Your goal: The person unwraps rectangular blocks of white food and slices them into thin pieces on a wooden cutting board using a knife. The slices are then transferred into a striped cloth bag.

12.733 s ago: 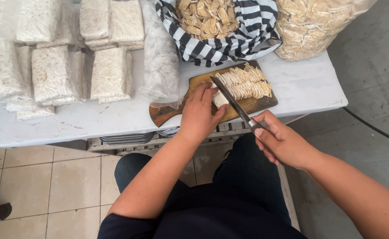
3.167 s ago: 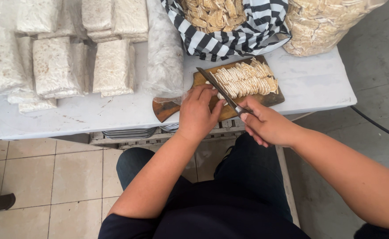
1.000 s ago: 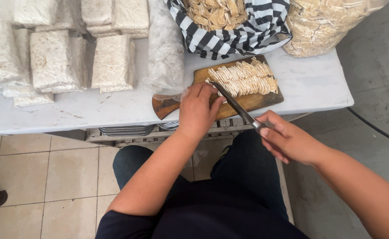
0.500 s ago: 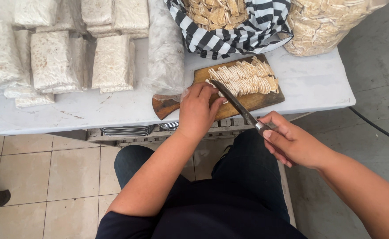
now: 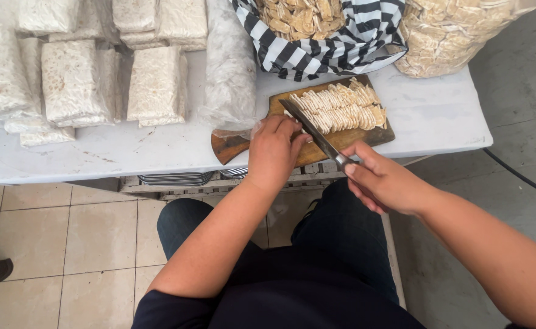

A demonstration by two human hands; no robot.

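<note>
Head view, looking straight down over dark-trousered knees. Centre of the frame: left hand (image 5: 274, 149) curled palm-down at the near-left end of a wooden cutting board (image 5: 371, 135), fingers bent over a pale block mostly hidden beneath them, apparently to steady it against the blade. Right of centre: right hand (image 5: 383, 183) closed around the handle of a long knife (image 5: 313, 131), blade slanting up-left across the board, tip close beside the left fingers. Along the far side of the board, a fanned row of thin pale slices (image 5: 341, 109), lying clear of the cutting spot. Board near the front edge of a white table (image 5: 438, 116), within easy reach. Upper centre: striped cloth (image 5: 341, 49) lining a container of similar cut pieces. Upper right: clear bag of pieces (image 5: 457, 33). Upper left: stacked wrapped white blocks (image 5: 73, 85), well apart from the board. Lower left: tiled floor (image 5: 67, 244).
</note>
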